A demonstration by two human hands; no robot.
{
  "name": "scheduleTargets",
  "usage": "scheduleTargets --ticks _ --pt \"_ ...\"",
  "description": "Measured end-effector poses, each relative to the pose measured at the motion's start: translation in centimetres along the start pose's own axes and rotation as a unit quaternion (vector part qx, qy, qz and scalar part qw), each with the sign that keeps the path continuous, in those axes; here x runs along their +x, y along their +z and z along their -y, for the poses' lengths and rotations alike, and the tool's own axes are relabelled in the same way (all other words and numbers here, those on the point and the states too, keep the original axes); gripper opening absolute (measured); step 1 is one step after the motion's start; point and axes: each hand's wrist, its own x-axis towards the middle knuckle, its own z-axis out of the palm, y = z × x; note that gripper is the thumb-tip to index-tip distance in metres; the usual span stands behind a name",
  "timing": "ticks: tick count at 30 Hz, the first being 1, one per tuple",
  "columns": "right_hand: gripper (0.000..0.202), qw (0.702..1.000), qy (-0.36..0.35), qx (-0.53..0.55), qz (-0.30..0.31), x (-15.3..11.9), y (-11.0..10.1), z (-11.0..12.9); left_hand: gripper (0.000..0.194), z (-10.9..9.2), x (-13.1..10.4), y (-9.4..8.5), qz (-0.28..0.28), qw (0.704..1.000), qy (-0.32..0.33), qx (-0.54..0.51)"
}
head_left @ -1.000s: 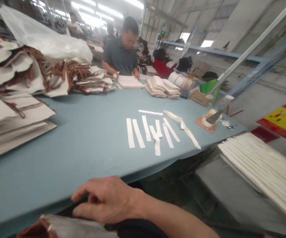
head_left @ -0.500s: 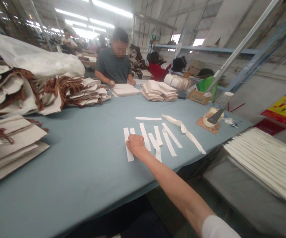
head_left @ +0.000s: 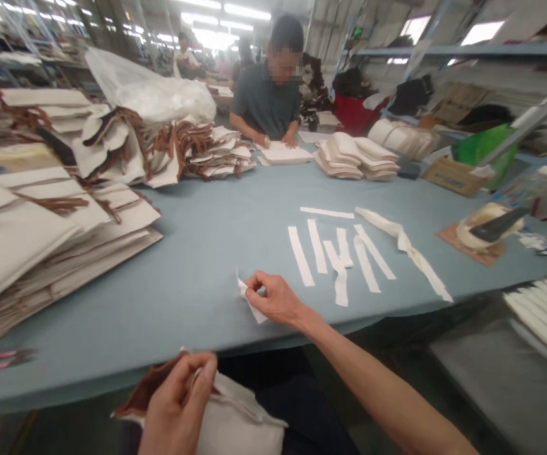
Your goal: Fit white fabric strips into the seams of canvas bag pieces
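Observation:
Pinched between the thumb and fingers of my right hand point(head_left: 271, 297) is a white strip point(head_left: 256, 312), held just over the blue-covered table point(head_left: 198, 253). To its right lie several loose white strips point(head_left: 300, 256), mostly side by side, with one set crosswise above them. My left hand point(head_left: 183, 398), low in the view, is closed on a cream fabric piece point(head_left: 242, 417) with brown lining or trim. That piece hangs in front of the table's near edge, and part of it is hidden behind the hand.
Stacks of cream fabric pieces point(head_left: 60, 234) fill the table's left side, near pink-handled snips point(head_left: 1, 360). A twisted pale band point(head_left: 410, 249) lies right of the strips, before a tub point(head_left: 486, 225) with a dark tool. Across the table, a co-worker point(head_left: 268, 95) handles pale pieces.
My right hand has lifted a white strip from the row and drawn it left and nearer. My left hand has come into view with the fabric piece. The view has turned left.

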Motion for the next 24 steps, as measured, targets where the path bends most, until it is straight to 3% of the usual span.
scheduleTargets --ticks 5,9,14,17,24 --pt "0.039 0.96 -0.028 0.25 0.124 -4.2 2.5 1.7 0.056 -0.1 1.5 0.2 0.062 0.994 -0.046 -0.074" --pt "0.054 0.915 -0.021 0.361 0.179 -7.3 3.2 3.0 0.058 -0.4 -0.9 0.6 0.076 0.987 -0.072 -0.12" --pt "0.054 0.872 0.002 0.444 0.207 -8.8 2.7 3.6 0.06 -1.5 -4.1 0.8 0.017 0.966 -0.099 -0.238" --pt "0.056 0.86 0.021 0.459 0.223 -9.0 2.6 3.8 0.058 -2.1 -4.6 0.5 -0.015 0.962 -0.091 -0.256" --pt "0.063 0.886 0.112 0.346 0.286 -9.4 2.5 3.3 0.053 -3.1 -5.0 -0.4 -0.046 0.976 -0.068 -0.203"
